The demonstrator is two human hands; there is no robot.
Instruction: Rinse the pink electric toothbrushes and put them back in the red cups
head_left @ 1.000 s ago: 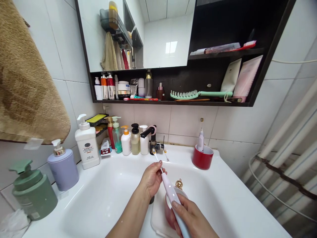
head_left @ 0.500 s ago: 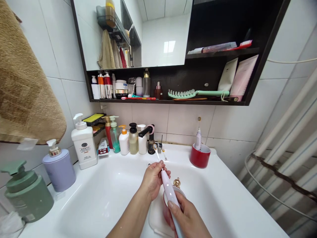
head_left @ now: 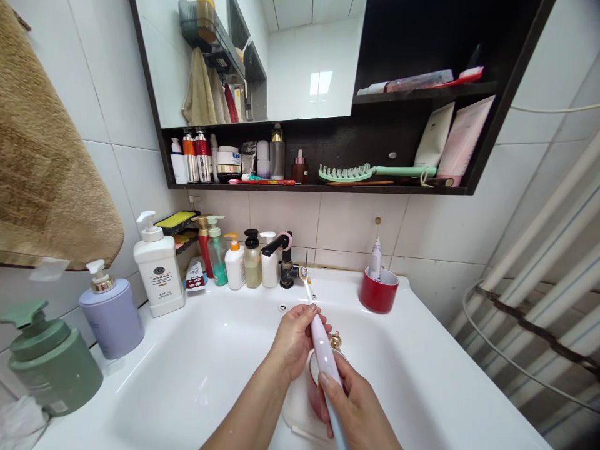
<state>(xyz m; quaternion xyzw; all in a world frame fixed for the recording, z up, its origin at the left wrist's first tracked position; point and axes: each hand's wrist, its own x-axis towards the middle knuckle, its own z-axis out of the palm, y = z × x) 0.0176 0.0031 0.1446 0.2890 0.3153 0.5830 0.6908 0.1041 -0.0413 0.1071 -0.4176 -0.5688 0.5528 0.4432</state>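
Observation:
An electric toothbrush (head_left: 323, 347) with a pale pink-and-blue handle slants up over the sink, its bristled head toward the faucet. My right hand (head_left: 356, 400) is wrapped round the lower handle. With the fingers of my left hand (head_left: 297, 337) I pinch the upper end, where the white brush neck meets the handle. Beneath my hands a red cup (head_left: 317, 400) with a pale inside is partly hidden, on or beside a whitish flat piece (head_left: 295, 412) in the basin. A gold knob-shaped piece (head_left: 335, 340) shows just past the cup.
The white sink (head_left: 187, 362) has a black faucet (head_left: 285, 262) at its back. A red cup (head_left: 379, 294) holding another toothbrush (head_left: 375, 259) stands at the back right. Pump bottles line the left side, including a lilac bottle (head_left: 112, 322). A dark shelf cabinet (head_left: 337, 140) hangs above.
Both hands and the toothbrush have shifted slightly right, and the brush head now sits a little higher and further right. The camera view has moved slightly. Both grips look the same.

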